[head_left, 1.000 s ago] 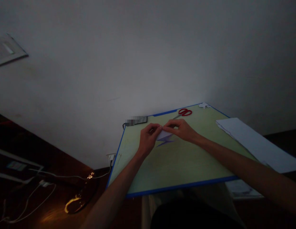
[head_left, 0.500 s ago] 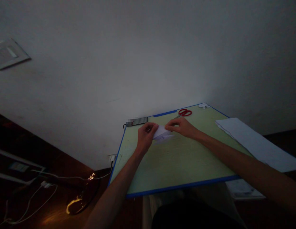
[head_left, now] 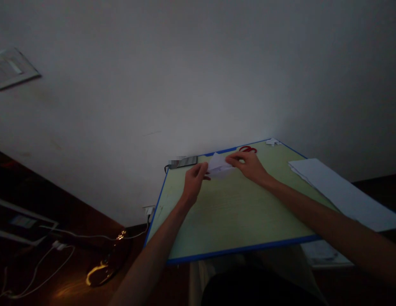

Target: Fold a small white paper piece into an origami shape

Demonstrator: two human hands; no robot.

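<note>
Between my two hands is a small piece of folded white paper, with a pointed flap standing up at its top. My left hand pinches the paper's left side between thumb and fingers. On the other side, my right hand grips the right edge with thumb and forefinger. The paper is over the far half of a pale green table with blue edging. Red-handled scissors lie just beyond my right hand, which partly hides them.
A dark flat device rests at the table's far left corner. Crumpled white paper scraps are at the far right corner. A stack of white sheets overhangs the right edge. Behind stands a wall; a plugged socket and cables are at left.
The paper has been raised slightly away from me and turned, so a pointed flap now stands up. My right hand has shifted a little right and covers more of the scissors.
</note>
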